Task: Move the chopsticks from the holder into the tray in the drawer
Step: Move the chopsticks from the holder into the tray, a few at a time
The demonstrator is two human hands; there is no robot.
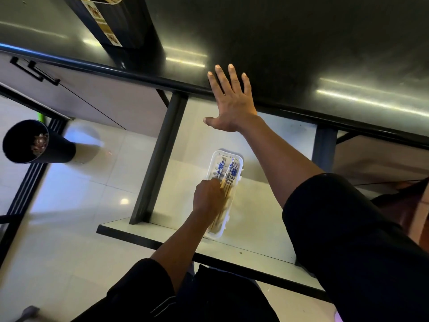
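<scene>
A white oblong tray (239,160) lies in the open drawer (260,228) under the dark countertop. Several chopsticks (228,173) with blue-and-white patterned ends rest lengthwise in it. My left hand (207,196) is down in the tray, fingers closed around the pale lower part of the chopsticks, which look blurred. My right hand (232,101) lies flat with fingers spread on the front edge of the countertop, holding nothing. The dark chopstick holder (111,22) stands on the counter at top left, with stick ends showing at its rim.
A black bin (30,142) with scraps inside stands on the pale tiled floor at left. A closed cabinet front with a black handle (34,70) is left of the drawer. The glossy black countertop (301,43) spans the top of the view.
</scene>
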